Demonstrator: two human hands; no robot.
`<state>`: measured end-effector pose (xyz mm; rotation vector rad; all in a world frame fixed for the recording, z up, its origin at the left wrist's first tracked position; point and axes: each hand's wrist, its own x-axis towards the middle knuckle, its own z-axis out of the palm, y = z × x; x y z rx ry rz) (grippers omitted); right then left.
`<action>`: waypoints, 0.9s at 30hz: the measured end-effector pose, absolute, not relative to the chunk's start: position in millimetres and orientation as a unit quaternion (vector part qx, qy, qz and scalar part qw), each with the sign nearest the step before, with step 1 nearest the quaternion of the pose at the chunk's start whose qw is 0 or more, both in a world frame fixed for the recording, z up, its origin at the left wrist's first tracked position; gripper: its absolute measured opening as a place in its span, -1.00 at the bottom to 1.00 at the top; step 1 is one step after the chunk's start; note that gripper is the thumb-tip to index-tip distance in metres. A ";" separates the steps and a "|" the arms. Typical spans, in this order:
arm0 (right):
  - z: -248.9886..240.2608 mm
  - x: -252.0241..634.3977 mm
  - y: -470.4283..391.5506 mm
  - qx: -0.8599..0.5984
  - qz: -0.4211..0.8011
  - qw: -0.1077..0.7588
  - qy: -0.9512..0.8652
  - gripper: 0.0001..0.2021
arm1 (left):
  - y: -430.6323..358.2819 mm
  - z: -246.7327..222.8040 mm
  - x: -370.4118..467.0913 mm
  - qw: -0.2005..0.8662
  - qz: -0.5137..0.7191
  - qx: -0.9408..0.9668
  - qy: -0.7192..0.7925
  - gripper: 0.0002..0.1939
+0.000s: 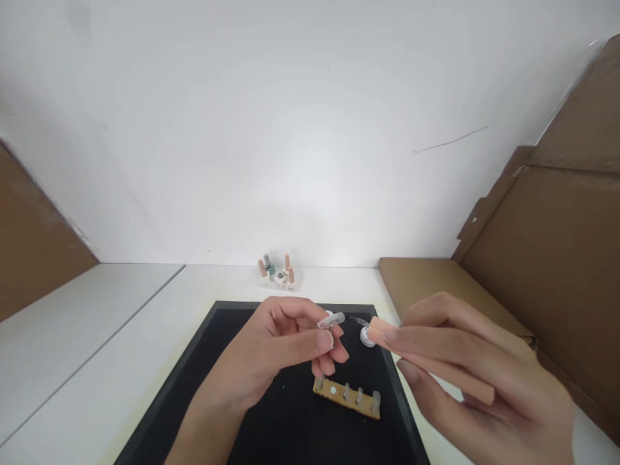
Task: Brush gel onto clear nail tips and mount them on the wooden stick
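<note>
My left hand (276, 339) pinches a small stick under a translucent false nail (332, 320), which lies nearly level above its fingertips. In my right hand (489, 361) is a nail polish brush (382, 330), held by its long peach cap like a pen. Its thin dark tip points left at the nail, close to its right end; whether they touch I cannot tell. Below the hands, a tan nail stand (340, 396) carries several translucent false nails on short posts, with one white dot on a bare spot. Near the brush sits a small round white container (367, 337).
A black mat (290, 420) with a grey border lies on the white table (140, 323). At the back, a clear tray (296, 284) holds several small polish bottles with peach and grey caps. Cardboard (421, 278) lies at right, with cardboard walls on both sides and a white wall behind.
</note>
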<state>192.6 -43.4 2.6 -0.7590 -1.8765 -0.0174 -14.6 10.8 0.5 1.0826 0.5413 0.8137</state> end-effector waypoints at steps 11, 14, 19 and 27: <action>-0.1 187.0 -42.2 -0.284 0.028 0.586 -0.758 -0.63 | 14.5 -2.8 -13.8 0.738 0.387 0.496 0.243 -0.85; 1.9 187.2 -42.0 -0.277 0.041 0.576 -0.768 -0.65 | 13.4 -1.9 -12.4 0.740 0.386 0.497 0.237 -0.85; 1.7 192.1 -39.4 -0.291 0.049 0.560 -0.774 -0.64 | 7.2 -2.0 -13.7 0.731 0.393 0.500 0.246 -0.85; -1.2 190.4 -39.7 -0.273 0.067 0.582 -0.763 -0.64 | 12.5 -5.2 -13.5 0.695 0.406 0.524 0.281 -0.82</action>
